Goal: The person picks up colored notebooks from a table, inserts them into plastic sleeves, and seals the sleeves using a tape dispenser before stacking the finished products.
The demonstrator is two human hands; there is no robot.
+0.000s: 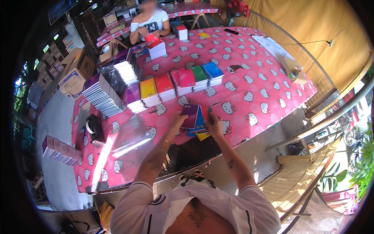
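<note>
Near the table's front edge, my left hand (177,120) grips the left side of a purple spiral notebook (190,115). My right hand (215,125) is closed round the right side of the same fanned bunch, at a red notebook (204,112). Between them shows a blue notebook (199,124), and a yellow one (203,135) peeks out at the bottom. Just beyond my hands runs a row of notebook stacks: purple (133,93), yellow (148,88), red (163,82), pink (184,78), green (199,74) and blue (212,70).
Taller notebook piles (102,95) stand at the left, near a black tape dispenser (94,128) and clear plastic sheets (134,136). Another stack (61,151) sits off the table's left side. Across the pink patterned tablecloth (241,97), a co-worker (150,23) handles red-topped notebooks (156,47).
</note>
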